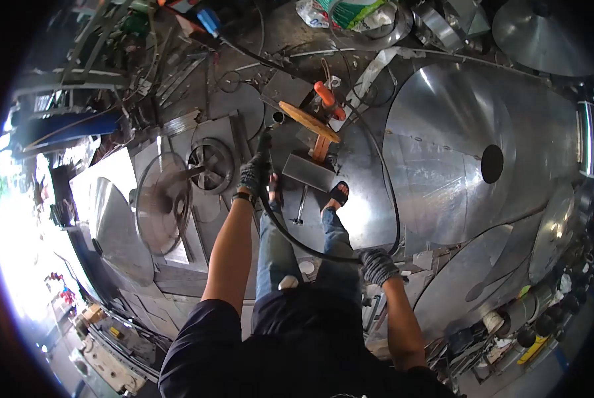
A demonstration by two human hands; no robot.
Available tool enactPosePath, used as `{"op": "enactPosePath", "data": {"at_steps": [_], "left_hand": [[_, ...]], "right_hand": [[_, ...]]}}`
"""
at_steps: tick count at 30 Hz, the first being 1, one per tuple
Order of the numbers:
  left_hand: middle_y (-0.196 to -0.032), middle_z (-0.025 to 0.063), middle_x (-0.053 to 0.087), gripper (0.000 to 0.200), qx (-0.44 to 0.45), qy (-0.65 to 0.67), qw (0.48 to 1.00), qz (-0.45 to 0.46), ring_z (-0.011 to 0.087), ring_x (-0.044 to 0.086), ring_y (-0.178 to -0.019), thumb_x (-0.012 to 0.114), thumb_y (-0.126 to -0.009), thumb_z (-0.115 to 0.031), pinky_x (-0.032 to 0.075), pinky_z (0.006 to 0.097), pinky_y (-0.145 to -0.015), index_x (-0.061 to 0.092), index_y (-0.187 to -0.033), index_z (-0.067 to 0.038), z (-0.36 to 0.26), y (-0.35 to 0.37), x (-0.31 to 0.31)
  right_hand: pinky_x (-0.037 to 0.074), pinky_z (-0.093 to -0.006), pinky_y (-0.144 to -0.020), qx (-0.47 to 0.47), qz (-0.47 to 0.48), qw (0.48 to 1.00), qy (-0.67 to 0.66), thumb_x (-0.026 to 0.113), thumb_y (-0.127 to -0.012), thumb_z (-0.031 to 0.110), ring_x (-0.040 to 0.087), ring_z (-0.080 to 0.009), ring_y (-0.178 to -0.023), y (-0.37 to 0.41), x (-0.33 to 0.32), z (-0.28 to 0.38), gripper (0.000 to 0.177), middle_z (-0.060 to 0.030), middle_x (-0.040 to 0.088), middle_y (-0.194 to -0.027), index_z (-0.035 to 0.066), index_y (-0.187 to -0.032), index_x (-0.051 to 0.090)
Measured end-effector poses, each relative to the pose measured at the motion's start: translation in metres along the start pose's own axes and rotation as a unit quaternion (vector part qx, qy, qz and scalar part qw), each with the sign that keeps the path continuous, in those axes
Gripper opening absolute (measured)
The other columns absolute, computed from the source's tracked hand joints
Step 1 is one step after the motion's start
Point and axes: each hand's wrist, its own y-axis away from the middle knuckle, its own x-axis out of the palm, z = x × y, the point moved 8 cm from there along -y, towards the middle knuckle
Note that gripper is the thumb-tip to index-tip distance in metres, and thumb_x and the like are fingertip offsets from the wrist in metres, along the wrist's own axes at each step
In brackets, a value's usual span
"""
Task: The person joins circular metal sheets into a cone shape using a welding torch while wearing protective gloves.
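My left hand (250, 175), in a grey knit glove, is closed around a dark, slim corded tool (265, 144). Its exact kind is hard to make out. A black cable (297, 246) loops from near that hand past my legs. My right hand (378, 266), also gloved, is closed on this cable at the right of my lap. Ahead of the tool stands a small stool-like piece with a wooden board (309, 122) and a metal plate (308, 172). An orange-handled item (325, 95) is beside the board.
A large sheet-metal cone (443, 152) with a round hole lies at the right. To the left are a spoked wheel (211, 166) and a shiny metal disc (163, 204). Scrap and bars crowd the edges. My sandalled feet (339, 193) rest on metal sheeting.
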Motion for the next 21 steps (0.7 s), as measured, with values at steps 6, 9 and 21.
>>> {"op": "enactPosePath", "data": {"at_steps": [6,9,21], "left_hand": [[-0.066,0.0046,0.065,0.017,-0.138,0.083,0.987,0.003,0.0209,0.068,-0.062,0.071,-0.096,-0.028,0.053,0.0385,-0.055,0.073,-0.100,-0.011,0.101,-0.211,0.025],[-0.074,0.0122,0.073,0.036,-0.027,0.168,0.984,0.044,0.0299,0.075,-0.074,0.063,-0.099,-0.039,0.058,0.0429,-0.069,0.077,-0.105,-0.007,0.203,-0.356,0.043],[-0.103,0.0265,0.076,0.044,0.025,-0.354,0.935,0.023,0.0489,0.072,-0.101,0.054,-0.100,-0.038,0.058,0.0553,-0.087,0.066,-0.131,-0.008,0.154,-0.429,0.064]], "right_hand": [[0.054,-0.0500,-0.091,0.076,-0.044,0.991,-0.098,0.065,-0.091,0.034,0.071,-0.0391,-0.091,-0.094,-0.002,0.040,0.031,-0.0192,0.073,-0.095,0.009,-0.107,0.069],[0.056,-0.0522,-0.085,0.048,-0.120,0.986,0.102,0.060,-0.094,0.027,0.071,-0.0388,-0.089,-0.127,0.069,0.078,0.030,-0.0197,0.073,-0.098,0.006,-0.112,0.071],[0.055,-0.0496,-0.065,0.099,-0.002,0.983,0.154,0.058,-0.103,0.032,0.069,-0.0372,-0.072,-0.252,0.142,0.188,0.034,-0.0173,0.072,-0.083,0.005,-0.114,0.076]]}}
